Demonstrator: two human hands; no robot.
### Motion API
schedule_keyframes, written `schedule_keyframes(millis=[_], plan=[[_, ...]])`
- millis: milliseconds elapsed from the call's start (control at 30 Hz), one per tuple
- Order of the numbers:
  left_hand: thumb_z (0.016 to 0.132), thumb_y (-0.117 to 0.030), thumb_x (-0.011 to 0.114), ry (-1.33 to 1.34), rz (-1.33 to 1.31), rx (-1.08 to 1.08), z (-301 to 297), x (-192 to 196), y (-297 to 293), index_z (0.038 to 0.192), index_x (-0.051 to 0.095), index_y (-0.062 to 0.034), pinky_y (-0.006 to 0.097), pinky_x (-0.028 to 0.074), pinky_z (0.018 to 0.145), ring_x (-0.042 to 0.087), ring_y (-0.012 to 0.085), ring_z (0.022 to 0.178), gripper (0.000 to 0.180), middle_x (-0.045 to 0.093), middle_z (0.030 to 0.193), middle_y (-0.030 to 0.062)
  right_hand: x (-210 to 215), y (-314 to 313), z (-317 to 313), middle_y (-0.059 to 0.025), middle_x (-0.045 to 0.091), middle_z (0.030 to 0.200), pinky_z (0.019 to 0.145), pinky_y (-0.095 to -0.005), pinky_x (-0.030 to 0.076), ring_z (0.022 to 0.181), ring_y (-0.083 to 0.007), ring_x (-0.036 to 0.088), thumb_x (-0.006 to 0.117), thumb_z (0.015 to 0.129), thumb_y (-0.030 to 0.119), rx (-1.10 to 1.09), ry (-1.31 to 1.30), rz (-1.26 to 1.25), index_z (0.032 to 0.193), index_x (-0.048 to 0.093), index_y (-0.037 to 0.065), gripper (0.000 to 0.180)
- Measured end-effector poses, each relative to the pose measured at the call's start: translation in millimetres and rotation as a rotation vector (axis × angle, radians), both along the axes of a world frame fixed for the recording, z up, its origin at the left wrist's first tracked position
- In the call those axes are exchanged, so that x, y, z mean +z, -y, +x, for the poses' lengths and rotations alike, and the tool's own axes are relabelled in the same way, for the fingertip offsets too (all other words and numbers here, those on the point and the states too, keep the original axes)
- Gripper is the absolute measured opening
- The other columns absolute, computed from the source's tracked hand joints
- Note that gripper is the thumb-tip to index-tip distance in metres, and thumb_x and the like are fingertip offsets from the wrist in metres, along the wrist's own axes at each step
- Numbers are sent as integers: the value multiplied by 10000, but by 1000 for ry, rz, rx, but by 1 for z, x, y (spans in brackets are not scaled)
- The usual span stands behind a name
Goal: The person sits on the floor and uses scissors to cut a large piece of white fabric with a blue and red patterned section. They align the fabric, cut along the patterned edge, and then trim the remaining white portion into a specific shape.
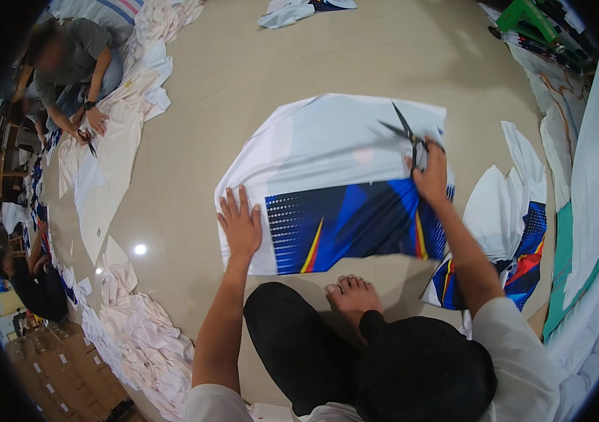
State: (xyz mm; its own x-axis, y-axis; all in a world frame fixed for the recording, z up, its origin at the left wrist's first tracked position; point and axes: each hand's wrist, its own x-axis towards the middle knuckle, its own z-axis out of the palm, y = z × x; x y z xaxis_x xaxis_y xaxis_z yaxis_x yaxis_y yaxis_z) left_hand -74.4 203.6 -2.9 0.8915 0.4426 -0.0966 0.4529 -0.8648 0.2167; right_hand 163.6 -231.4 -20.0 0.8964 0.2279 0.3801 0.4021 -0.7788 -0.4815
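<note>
Beyond black trousers (422, 369), seemingly light, limp cloth (334, 188), best edge-held, is being pressed by the spread left hand (241, 228), scissors (412, 136) being gripped by the right hand (433, 172).

A garment workshop: scissors (415, 151) over printed cloth (348, 225) on the floor (313, 60), fabric heaps (148, 344) left of the cloth, cartons (60, 373) to its lower left, another person (83, 60) with shears (90, 145) to its upper left.

1. Cloth panel (331, 200) on floor (187, 155), before the foot (355, 299).
2. Left grip (239, 228) on panel's left end; scissors (410, 133) in right grip (429, 169), over its right part.
3. Cloth pieces (493, 214) right of panel.
4. Cloth heap (146, 344) left; cartons (67, 376) left of heap.
5. Co-worker (78, 63) upper left, at spread cloth (113, 165).
</note>
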Motion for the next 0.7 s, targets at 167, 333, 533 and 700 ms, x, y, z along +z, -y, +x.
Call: schedule_keyframes(millis=[167,333,533,700], plan=[[1002,-401,624,84,-32,-55,33,22,71,1569,468,-98,704,217,1205,287,512,1513,661,368,1622,260,23,41,168,-254,604,1386,1116,-470,442,1307,-429,551,842,874,360,252,21,-200,1406,536,-16,720],[992,-286,643,384,-86,-124,89,22,49,1395,599,-1,589,359,1164,442,449,1398,496,511,1456,247,63,18,193,-262,637,1330,1082,-495,463,1268,-441,580,815,900,410,109,14,-275,1361,561,-34,688],[974,-348,706,337,-49,13,181,3,14,1377,606,-83,566,426,1068,538,400,1289,493,585,1400,214,16,80,127,-305,655,1262,1048,-495,475,1211,-458,618,800,907,471,-312,-21,-59,1317,583,-93,730],[1011,-295,655,51,-124,-62,221,15,-18,1217,622,-128,562,491,958,659,380,1116,267,723,1171,139,11,118,82,-289,668,1206,1025,-478,481,1158,-440,639,804,905,474,-391,-11,-9,1293,591,-98,723]])
